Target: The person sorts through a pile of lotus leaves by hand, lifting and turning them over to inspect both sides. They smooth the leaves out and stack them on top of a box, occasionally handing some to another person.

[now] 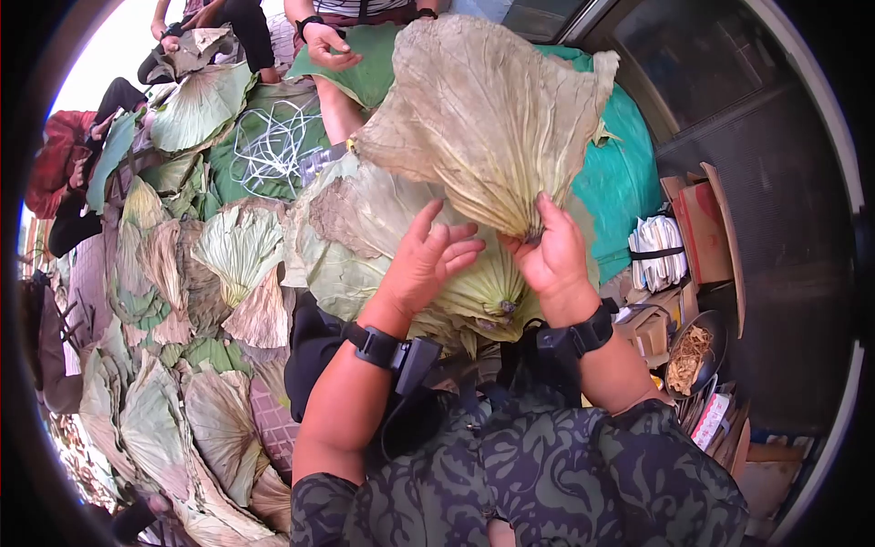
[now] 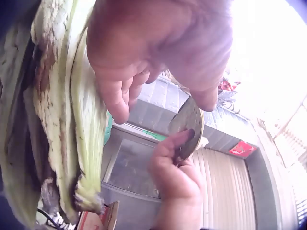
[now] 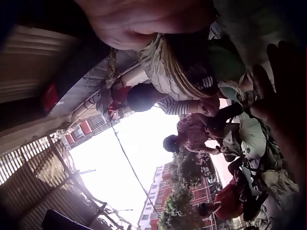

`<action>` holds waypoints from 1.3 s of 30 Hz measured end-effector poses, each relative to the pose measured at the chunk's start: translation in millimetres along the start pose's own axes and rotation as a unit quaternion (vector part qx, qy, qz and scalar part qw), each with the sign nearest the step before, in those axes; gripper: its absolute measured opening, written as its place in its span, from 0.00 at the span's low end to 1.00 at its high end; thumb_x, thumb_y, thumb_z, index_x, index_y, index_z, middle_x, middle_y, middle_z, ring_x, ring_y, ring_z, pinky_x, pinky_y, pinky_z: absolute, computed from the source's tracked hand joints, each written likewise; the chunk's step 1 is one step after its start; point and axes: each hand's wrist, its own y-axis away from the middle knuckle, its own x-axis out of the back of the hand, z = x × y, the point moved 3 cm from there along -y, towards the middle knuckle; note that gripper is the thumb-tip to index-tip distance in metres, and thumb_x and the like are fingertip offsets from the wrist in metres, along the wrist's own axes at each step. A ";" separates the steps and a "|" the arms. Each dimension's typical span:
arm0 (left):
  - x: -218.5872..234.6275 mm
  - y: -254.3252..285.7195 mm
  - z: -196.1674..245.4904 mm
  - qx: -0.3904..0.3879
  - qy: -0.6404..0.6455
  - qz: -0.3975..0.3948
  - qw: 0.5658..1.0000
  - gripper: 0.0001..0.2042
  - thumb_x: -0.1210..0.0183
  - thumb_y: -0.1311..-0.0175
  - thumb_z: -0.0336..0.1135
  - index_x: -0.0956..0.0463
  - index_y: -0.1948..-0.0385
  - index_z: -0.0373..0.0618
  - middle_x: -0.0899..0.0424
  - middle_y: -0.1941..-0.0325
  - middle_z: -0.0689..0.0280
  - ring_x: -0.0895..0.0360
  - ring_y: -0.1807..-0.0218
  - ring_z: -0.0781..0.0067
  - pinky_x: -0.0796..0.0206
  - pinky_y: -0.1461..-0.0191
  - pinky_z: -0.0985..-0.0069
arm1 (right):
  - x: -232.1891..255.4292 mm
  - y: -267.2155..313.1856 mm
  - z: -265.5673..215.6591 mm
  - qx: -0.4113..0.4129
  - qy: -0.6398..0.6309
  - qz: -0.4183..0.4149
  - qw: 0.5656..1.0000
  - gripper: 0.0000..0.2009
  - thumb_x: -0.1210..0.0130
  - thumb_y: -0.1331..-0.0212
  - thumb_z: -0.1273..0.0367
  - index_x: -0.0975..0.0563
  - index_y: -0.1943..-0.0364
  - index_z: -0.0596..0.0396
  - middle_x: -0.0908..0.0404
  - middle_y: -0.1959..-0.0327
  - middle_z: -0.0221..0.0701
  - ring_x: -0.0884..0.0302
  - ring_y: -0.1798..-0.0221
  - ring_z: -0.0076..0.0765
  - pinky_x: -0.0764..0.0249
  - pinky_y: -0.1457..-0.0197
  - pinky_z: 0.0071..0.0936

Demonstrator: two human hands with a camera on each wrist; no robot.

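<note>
1. Dried leaf (image 1: 488, 118): a broad, pale brown, fan-shaped blade, raised in front of the wearer; its pleats converge downward on a narrow base.
2. Right hand (image 1: 558, 263): pinches the leaf at that base, with the thumb against the near side. The blade rises above the fingers and spreads to the left of them, its upper edge well apart from the hand. In the left wrist view, the thumb and fingers meet on the leaf near its edge.
3. Left hand (image 1: 428, 257): fingers spread and slightly bent, gripping nothing. It lies below the raised blade and to the left of its base, apart from the right hand.
4. Leaf pile (image 1: 351, 223): overlapping leaves beneath the 2 hands, with a gathered leaf base (image 1: 499, 305) pointing toward the wearer.
5. Wrist bands: 2 black straps, 1 on the left wrist (image 1: 375, 345) and 1 on the right (image 1: 583, 335).
6. Right surroundings: a green sheet (image 1: 633, 173), a strapped paper bundle (image 1: 658, 255), a red-sided box (image 1: 705, 232) and a dark bowl of brown shreds (image 1: 690, 360).
7. Left surroundings: tangled white cord (image 1: 273, 148) and further leaves (image 1: 150, 406) on the ground.
8. Upper margin: another person's hand (image 1: 331, 46) above a green leaf (image 1: 365, 71).
</note>
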 end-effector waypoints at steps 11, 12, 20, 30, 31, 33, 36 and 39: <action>39.0 -10.9 8.9 -0.118 -0.103 0.252 0.955 0.17 0.45 0.43 0.21 0.34 0.51 0.27 0.25 0.53 0.52 0.23 0.55 0.59 0.27 0.53 0.64 | 39.0 29.7 14.3 -0.042 0.166 0.080 0.982 0.07 0.49 0.41 0.66 0.30 0.67 0.53 0.23 0.73 0.29 0.23 0.77 0.28 0.29 0.81 0.23; 40.2 -10.3 8.4 -0.113 -0.152 0.270 0.944 0.16 0.45 0.44 0.21 0.33 0.54 0.25 0.23 0.55 0.51 0.22 0.58 0.59 0.26 0.56 0.66 | 41.3 33.0 12.9 -0.042 0.165 0.082 0.982 0.07 0.49 0.41 0.66 0.30 0.67 0.53 0.23 0.73 0.29 0.23 0.77 0.28 0.29 0.81 0.23; 44.3 -8.8 2.2 -0.093 -0.199 0.317 0.923 0.13 0.43 0.47 0.20 0.30 0.60 0.21 0.22 0.60 0.50 0.20 0.65 0.59 0.25 0.65 0.69 | 41.1 51.8 -19.8 0.278 0.468 0.035 0.838 0.12 0.49 0.40 0.63 0.26 0.75 0.57 0.26 0.81 0.26 0.29 0.80 0.20 0.33 0.78 0.19; 69.4 6.6 39.0 -0.291 -0.139 0.375 0.869 0.17 0.40 0.49 0.23 0.32 0.56 0.39 0.22 0.63 0.61 0.22 0.68 0.68 0.27 0.68 0.73 | 16.9 17.3 42.0 0.204 0.791 -0.231 0.528 0.27 0.50 0.45 0.53 0.35 0.41 0.43 0.43 0.35 0.40 0.52 0.32 0.52 0.56 0.32 0.47; 74.9 10.5 46.2 -0.280 -0.149 0.405 0.858 0.16 0.40 0.49 0.23 0.33 0.58 0.39 0.23 0.63 0.61 0.23 0.69 0.69 0.27 0.69 0.74 | 17.1 18.6 43.7 0.201 0.791 -0.231 0.530 0.27 0.50 0.45 0.53 0.35 0.41 0.43 0.43 0.35 0.40 0.52 0.32 0.52 0.56 0.32 0.47; 78.6 16.3 56.3 -0.279 -0.132 0.436 0.846 0.16 0.41 0.49 0.23 0.34 0.58 0.38 0.23 0.64 0.61 0.23 0.69 0.69 0.28 0.70 0.74 | 18.3 19.4 43.4 0.184 0.797 -0.223 0.530 0.28 0.50 0.45 0.53 0.36 0.40 0.41 0.45 0.34 0.38 0.55 0.31 0.52 0.58 0.32 0.50; 89.6 27.7 69.8 -0.285 -0.113 0.482 0.821 0.18 0.41 0.48 0.23 0.36 0.55 0.37 0.25 0.63 0.62 0.24 0.65 0.69 0.29 0.67 0.73 | 17.5 20.9 43.7 0.180 0.801 -0.222 0.526 0.27 0.51 0.45 0.53 0.36 0.40 0.41 0.46 0.34 0.38 0.56 0.30 0.51 0.59 0.32 0.51; 76.1 39.1 81.5 -0.385 -0.232 0.567 0.690 0.22 0.43 0.44 0.29 0.38 0.47 0.37 0.31 0.49 0.58 0.33 0.47 0.65 0.39 0.47 0.71 | 15.9 21.5 44.2 0.180 0.805 -0.217 0.521 0.27 0.51 0.45 0.52 0.36 0.40 0.40 0.46 0.33 0.38 0.56 0.30 0.51 0.59 0.32 0.52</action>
